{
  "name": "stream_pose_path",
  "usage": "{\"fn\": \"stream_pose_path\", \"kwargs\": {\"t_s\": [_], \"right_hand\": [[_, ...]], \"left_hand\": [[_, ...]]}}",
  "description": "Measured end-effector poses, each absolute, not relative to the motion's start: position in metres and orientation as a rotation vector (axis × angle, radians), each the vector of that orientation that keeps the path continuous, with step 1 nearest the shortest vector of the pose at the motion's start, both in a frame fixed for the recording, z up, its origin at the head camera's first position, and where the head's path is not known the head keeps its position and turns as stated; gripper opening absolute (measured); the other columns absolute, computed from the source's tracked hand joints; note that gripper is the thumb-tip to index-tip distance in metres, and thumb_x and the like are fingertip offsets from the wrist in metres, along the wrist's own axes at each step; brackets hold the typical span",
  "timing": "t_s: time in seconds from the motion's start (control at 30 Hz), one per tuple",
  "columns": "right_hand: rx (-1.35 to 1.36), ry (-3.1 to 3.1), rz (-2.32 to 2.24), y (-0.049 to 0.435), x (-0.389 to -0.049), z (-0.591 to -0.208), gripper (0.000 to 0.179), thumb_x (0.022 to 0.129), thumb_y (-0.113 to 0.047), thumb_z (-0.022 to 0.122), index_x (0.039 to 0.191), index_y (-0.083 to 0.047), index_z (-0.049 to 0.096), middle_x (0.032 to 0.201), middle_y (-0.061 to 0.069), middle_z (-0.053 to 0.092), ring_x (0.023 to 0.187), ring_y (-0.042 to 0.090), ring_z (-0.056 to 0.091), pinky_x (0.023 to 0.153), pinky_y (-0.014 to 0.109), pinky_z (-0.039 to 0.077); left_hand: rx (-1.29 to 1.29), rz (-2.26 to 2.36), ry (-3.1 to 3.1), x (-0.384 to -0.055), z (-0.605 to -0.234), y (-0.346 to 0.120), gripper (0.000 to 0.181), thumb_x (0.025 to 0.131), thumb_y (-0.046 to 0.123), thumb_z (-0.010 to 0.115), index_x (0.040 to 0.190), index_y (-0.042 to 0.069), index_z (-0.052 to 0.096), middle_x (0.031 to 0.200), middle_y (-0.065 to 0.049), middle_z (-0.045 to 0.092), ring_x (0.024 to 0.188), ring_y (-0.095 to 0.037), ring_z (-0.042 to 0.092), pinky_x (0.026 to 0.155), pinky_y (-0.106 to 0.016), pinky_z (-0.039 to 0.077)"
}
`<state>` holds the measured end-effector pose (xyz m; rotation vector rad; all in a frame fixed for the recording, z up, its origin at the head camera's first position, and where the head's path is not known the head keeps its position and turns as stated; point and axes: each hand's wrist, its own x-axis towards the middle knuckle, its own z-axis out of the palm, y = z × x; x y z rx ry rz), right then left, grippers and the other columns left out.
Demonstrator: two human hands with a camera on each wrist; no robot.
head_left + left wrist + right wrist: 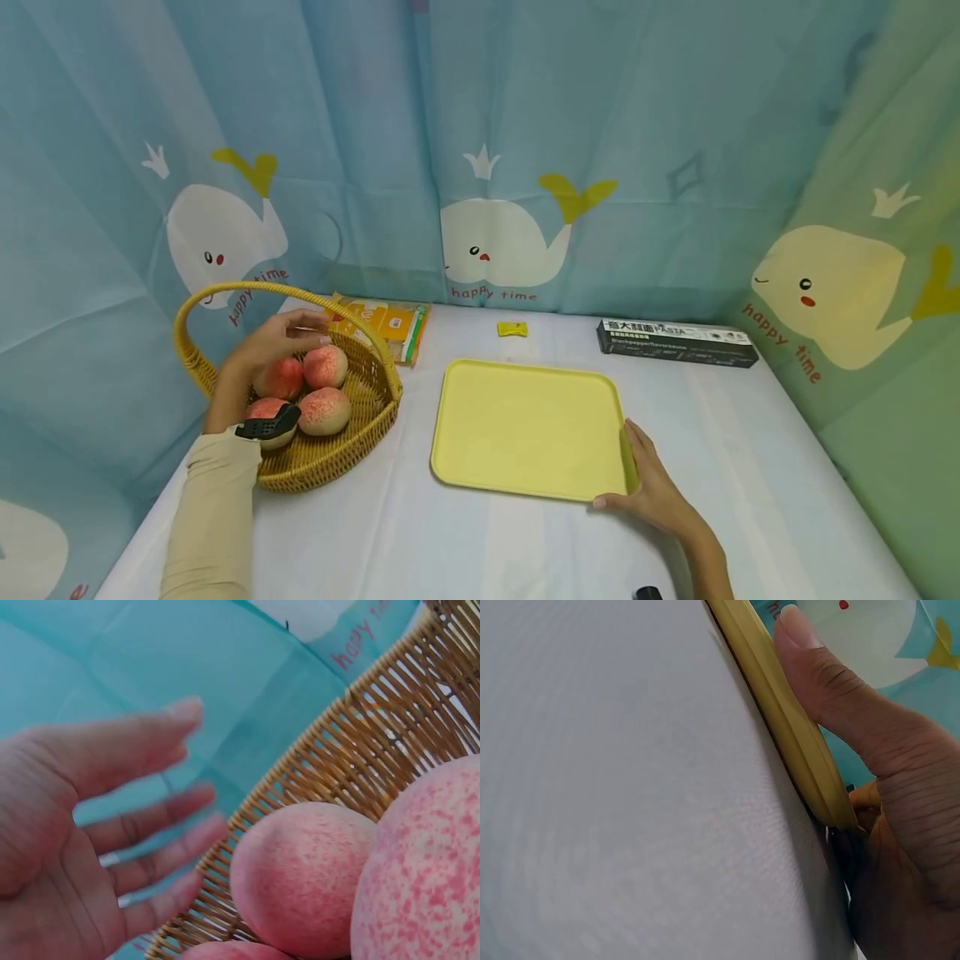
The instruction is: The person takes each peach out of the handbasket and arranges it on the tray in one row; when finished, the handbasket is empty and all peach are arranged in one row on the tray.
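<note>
At the near right corner of a flat, rectangular yellow tray with a low raised rim (525, 425), the right hand (651, 492) grips the edge, its thumb along the near side and its fingers along the right side. To the left of the tray, the left hand (273, 343) reaches over a woven tan wicker basket with a tall arched handle (360, 447); its fingers are loosely spread, well apart from the thumb, and hold nothing. In the left wrist view it seems clear of the fruit.

Four round, pink-and-cream speckled peaches (324, 412) lie in the basket, left of the tray. They look light and firm, perhaps imitation fruit; their matt skins should give fair grip, though round sides may roll. Thumb and fingers would best go round the widest part. The tray looks light and stiff, probably smooth enough to slide, and is best taken by its rim.

Beyond the tray's far left corner lies an orange plastic packet (397, 329), touching or just behind the basket; straight beyond the tray is a small yellow wrapped piece (513, 329), and beyond its far right corner, a long black-and-white pasta box (678, 344).
</note>
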<state>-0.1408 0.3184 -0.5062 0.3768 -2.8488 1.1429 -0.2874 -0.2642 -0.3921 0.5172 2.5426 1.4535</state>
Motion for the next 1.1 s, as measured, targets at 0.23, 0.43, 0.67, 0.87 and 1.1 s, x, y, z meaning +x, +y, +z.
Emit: {"fn": "stream_pose_path", "kwargs": {"t_s": [0.23,0.43,0.67,0.87,1.1], "right_hand": [[0.340,-2.867,1.144,0.319,-0.140,-0.510,0.131,0.059,-0.026,0.093,0.153,0.008,0.008,0.154,0.037,0.010,0.138,0.060,0.015,0.104,0.074,0.022],[0.339,-2.858,1.152,0.320,-0.140,-0.509,0.132,0.060,-0.026,0.093,0.153,0.007,0.006,0.154,0.036,0.009,0.138,0.060,0.015,0.104,0.074,0.021],[0.334,-2.860,1.172,0.319,-0.140,-0.509,0.130,0.061,-0.025,0.092,0.153,0.007,0.007,0.155,0.036,0.009,0.139,0.060,0.014,0.104,0.074,0.021],[0.334,-2.852,1.172,0.319,-0.141,-0.508,0.130,0.060,-0.025,0.093,0.153,0.007,0.008,0.155,0.035,0.009,0.139,0.060,0.014,0.104,0.075,0.020],[0.345,-2.843,1.181,0.320,-0.141,-0.511,0.130,0.060,-0.025,0.093,0.154,0.005,0.008,0.155,0.034,0.010,0.140,0.059,0.014,0.104,0.075,0.020]], "left_hand": [[0.451,1.344,2.541,-0.296,-0.404,-0.271,0.050,0.095,0.019,0.065,0.136,-0.004,0.049,0.137,-0.026,0.050,0.125,-0.042,0.050,0.089,-0.025,0.050],[0.484,1.295,2.511,-0.300,-0.408,-0.272,0.045,0.094,0.016,0.065,0.130,-0.008,0.051,0.128,-0.026,0.055,0.117,-0.038,0.056,0.088,-0.022,0.048],[0.427,1.210,2.465,-0.301,-0.413,-0.270,0.057,0.090,0.021,0.071,0.137,-0.003,0.048,0.131,-0.023,0.055,0.115,-0.031,0.056,0.089,-0.027,0.049],[0.471,1.076,2.496,-0.301,-0.412,-0.269,0.059,0.089,0.021,0.072,0.136,-0.004,0.048,0.127,-0.024,0.058,0.113,-0.033,0.057,0.094,-0.041,0.049],[0.444,0.968,2.467,-0.301,-0.409,-0.265,0.070,0.085,0.026,0.076,0.142,0.000,0.044,0.139,-0.025,0.046,0.120,-0.039,0.052,0.098,-0.051,0.046]]}}
